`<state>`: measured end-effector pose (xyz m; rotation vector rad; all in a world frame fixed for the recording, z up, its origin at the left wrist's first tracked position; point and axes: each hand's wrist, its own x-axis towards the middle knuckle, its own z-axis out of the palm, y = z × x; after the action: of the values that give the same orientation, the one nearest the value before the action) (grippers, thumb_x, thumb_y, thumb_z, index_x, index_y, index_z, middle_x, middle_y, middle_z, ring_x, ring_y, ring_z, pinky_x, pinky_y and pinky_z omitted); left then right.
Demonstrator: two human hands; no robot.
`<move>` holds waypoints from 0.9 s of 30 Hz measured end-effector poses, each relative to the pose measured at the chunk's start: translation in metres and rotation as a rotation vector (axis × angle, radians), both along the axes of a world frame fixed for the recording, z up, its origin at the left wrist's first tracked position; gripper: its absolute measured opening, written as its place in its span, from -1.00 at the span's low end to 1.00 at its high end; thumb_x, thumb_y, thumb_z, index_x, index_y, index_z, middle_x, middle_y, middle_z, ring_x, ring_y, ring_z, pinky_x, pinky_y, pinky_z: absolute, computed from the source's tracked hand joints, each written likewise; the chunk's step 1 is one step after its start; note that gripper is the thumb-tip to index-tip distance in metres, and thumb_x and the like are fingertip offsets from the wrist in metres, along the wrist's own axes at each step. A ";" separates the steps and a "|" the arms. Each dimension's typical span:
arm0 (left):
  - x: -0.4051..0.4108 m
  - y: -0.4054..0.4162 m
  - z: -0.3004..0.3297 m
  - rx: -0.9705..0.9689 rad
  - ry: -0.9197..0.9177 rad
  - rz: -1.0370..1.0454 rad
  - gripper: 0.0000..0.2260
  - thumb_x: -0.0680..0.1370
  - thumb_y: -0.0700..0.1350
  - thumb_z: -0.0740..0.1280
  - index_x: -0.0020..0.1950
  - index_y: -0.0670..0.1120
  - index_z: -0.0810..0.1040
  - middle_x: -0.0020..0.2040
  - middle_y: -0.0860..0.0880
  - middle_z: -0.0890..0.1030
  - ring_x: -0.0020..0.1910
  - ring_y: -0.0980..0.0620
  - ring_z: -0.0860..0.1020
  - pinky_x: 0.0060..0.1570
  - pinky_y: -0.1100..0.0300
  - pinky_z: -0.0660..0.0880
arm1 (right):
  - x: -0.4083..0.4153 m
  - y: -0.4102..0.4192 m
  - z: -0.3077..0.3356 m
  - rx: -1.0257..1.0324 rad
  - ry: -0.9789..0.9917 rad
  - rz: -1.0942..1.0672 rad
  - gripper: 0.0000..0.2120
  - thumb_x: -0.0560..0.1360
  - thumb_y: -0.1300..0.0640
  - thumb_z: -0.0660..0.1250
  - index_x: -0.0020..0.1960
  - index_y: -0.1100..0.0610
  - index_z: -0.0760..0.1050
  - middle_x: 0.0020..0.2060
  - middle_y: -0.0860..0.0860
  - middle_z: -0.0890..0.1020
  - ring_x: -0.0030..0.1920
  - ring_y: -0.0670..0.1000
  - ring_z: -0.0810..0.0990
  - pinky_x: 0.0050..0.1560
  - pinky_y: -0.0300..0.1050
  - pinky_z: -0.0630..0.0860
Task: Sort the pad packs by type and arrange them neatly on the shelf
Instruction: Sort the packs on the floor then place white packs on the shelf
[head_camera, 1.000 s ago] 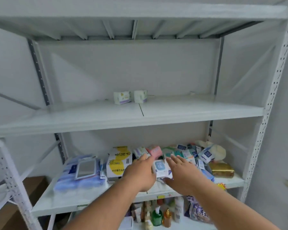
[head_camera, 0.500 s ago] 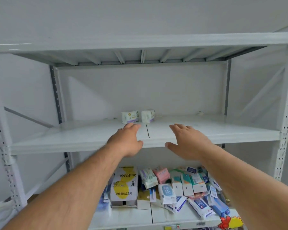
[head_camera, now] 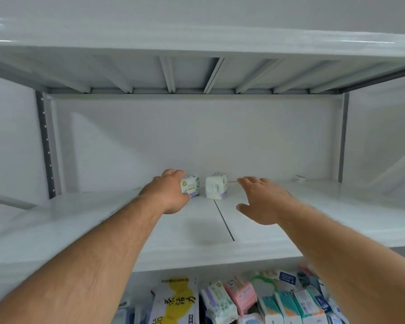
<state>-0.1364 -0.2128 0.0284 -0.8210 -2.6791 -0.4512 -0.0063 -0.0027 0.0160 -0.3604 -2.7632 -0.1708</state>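
The left hand (head_camera: 171,195) is stretched to the back of the white metal shelf (head_camera: 220,244), and its fingers are curled round the left end of a small white pad pack with green and purple print (head_camera: 191,185), which stands on the shelf; the thumb side of the grip is hidden behind the hand. The right hand (head_camera: 264,202) is held above the shelf with fingers straight and slightly spread, palm down, gripping nothing; whether it touches the shelf cannot be told.

Between the two hands, just beyond the left hand's pack and apart from it, a second small white pad pack with a purple edge (head_camera: 216,185) is seen standing by the back wall, near the right hand's fingertips but not touched by them; a dark seam (head_camera: 223,219) in the shelf runs from this pack toward the camera, between the forearms. Well to the right of the right hand, a small white scrap (head_camera: 299,178) lies at the back of the shelf.

Below both forearms, on the lower shelf, a heap of mixed packs is seen: a white and yellow box with dark characters (head_camera: 177,302) under the left forearm, a pink pack (head_camera: 241,295) between the arms, and teal and white packs (head_camera: 288,307) beneath the right forearm.
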 end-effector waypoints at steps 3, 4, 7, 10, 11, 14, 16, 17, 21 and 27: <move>-0.053 0.013 -0.001 -0.012 -0.013 -0.015 -0.35 0.54 0.11 0.31 0.57 0.08 0.13 0.54 0.08 0.20 0.41 -0.07 0.35 0.32 -0.01 0.40 | -0.051 0.010 -0.002 -0.001 -0.010 -0.015 -0.39 0.58 -0.13 0.26 0.54 0.04 0.16 0.50 -0.04 0.32 0.43 0.12 0.35 0.31 0.03 0.40; -0.069 0.017 -0.003 -0.017 -0.020 -0.019 -0.35 0.54 0.11 0.31 0.57 0.08 0.13 0.54 0.07 0.20 0.41 -0.08 0.35 0.33 -0.01 0.39 | -0.066 0.014 -0.004 -0.001 -0.017 -0.017 -0.40 0.58 -0.11 0.27 0.53 0.04 0.18 0.50 -0.04 0.33 0.42 0.12 0.35 0.31 0.03 0.40; -0.111 0.029 -0.010 -0.015 -0.064 -0.020 -0.34 0.55 0.11 0.31 0.58 0.06 0.11 0.54 0.05 0.20 0.42 -0.09 0.33 0.35 0.00 0.37 | -0.107 0.025 -0.011 0.004 -0.049 -0.019 -0.41 0.56 -0.04 0.30 0.52 0.04 0.20 0.48 -0.04 0.35 0.40 0.11 0.37 0.29 0.04 0.42; -0.147 0.039 -0.015 0.005 -0.100 -0.003 -0.33 0.55 0.11 0.32 0.58 0.03 0.12 0.54 0.02 0.22 0.43 -0.11 0.33 0.34 0.00 0.37 | -0.143 0.041 -0.015 0.048 -0.065 -0.023 -0.39 0.55 0.08 0.30 0.54 0.04 0.17 0.50 -0.04 0.33 0.38 0.11 0.38 0.30 0.04 0.43; -0.158 0.043 -0.017 0.009 -0.104 0.005 -0.33 0.55 0.12 0.32 0.58 0.02 0.11 0.54 0.01 0.22 0.43 -0.12 0.32 0.34 0.00 0.37 | -0.154 0.047 -0.015 0.062 -0.066 -0.022 -0.38 0.54 0.12 0.30 0.55 0.04 0.16 0.51 -0.04 0.30 0.38 0.12 0.38 0.30 0.04 0.43; -0.186 0.055 -0.019 0.010 -0.106 0.036 -0.27 0.54 0.18 0.31 0.60 -0.01 0.06 0.57 -0.02 0.16 0.46 -0.14 0.29 0.35 0.01 0.35 | -0.184 0.061 -0.011 0.100 -0.088 -0.021 -0.30 0.52 0.22 0.29 0.59 0.03 0.09 0.56 -0.04 0.23 0.40 0.12 0.36 0.31 0.03 0.40; -0.201 0.064 -0.022 0.026 -0.118 0.050 -0.22 0.52 0.24 0.31 0.60 -0.02 0.05 0.58 -0.03 0.13 0.47 -0.16 0.27 0.36 0.01 0.33 | -0.203 0.072 -0.008 0.136 -0.095 -0.015 -0.25 0.51 0.25 0.31 0.61 0.03 0.05 0.57 -0.04 0.19 0.41 0.12 0.35 0.31 0.02 0.40; -0.208 0.068 -0.023 0.039 -0.130 0.053 -0.19 0.50 0.27 0.32 0.60 -0.02 0.05 0.58 -0.03 0.13 0.48 -0.16 0.26 0.37 0.02 0.32 | -0.213 0.078 -0.007 0.158 -0.095 -0.013 -0.22 0.51 0.27 0.32 0.61 0.03 0.03 0.58 -0.04 0.17 0.42 0.12 0.34 0.33 0.02 0.39; -0.233 0.085 -0.035 0.053 -0.190 0.075 -0.09 0.40 0.36 0.38 0.58 -0.02 0.09 0.53 -0.06 0.23 0.45 -0.15 0.31 0.36 0.02 0.35 | -0.251 0.102 -0.006 0.233 -0.123 0.004 -0.18 0.54 0.30 0.27 0.64 0.00 -0.09 0.63 -0.04 -0.01 0.54 0.13 0.19 0.45 0.07 0.28; -0.255 0.088 -0.049 0.113 -0.252 0.056 -0.25 0.31 0.25 0.52 0.36 -0.01 0.33 0.19 -0.04 0.48 0.08 -0.03 0.55 -0.05 0.11 0.55 | -0.291 0.123 -0.009 0.149 -0.249 0.076 -0.29 0.57 0.21 0.19 0.61 -0.16 0.00 0.62 -0.13 0.06 0.62 0.06 -0.01 0.54 0.07 0.16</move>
<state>-0.3916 -0.1244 -0.0201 -0.6960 -2.8633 -0.7284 -0.2976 0.1207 0.0071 -0.2067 -2.9783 -0.4267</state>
